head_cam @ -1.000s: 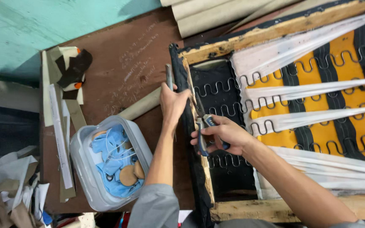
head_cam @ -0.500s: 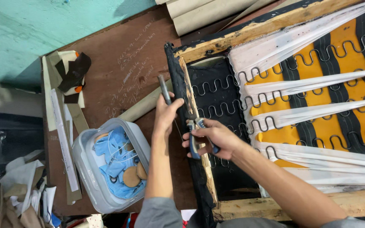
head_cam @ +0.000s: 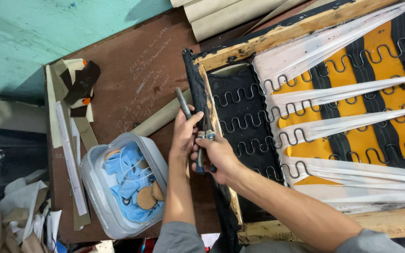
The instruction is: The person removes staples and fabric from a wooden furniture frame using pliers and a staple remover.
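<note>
Gripping a metal rod (head_cam: 183, 103) at frame centre, the left hand (head_cam: 183, 136) is clenched round it – just beside, the right hand (head_cam: 216, 157) grasps blue-handled pliers (head_cam: 202, 157) against the frame's (head_cam: 212, 112) black-fabric edge; springs (head_cam: 258, 122) to the right – a tub (head_cam: 94, 187) of blue cloth lower left

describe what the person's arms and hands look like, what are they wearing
Both hands are bare: the left hand and the right hand show no gloves, and no rings or watch can be seen. The forearms are uncovered too. Grey short sleeves cover the upper arms, the left sleeve near the bottom edge and the right sleeve in the lower right corner.
</note>
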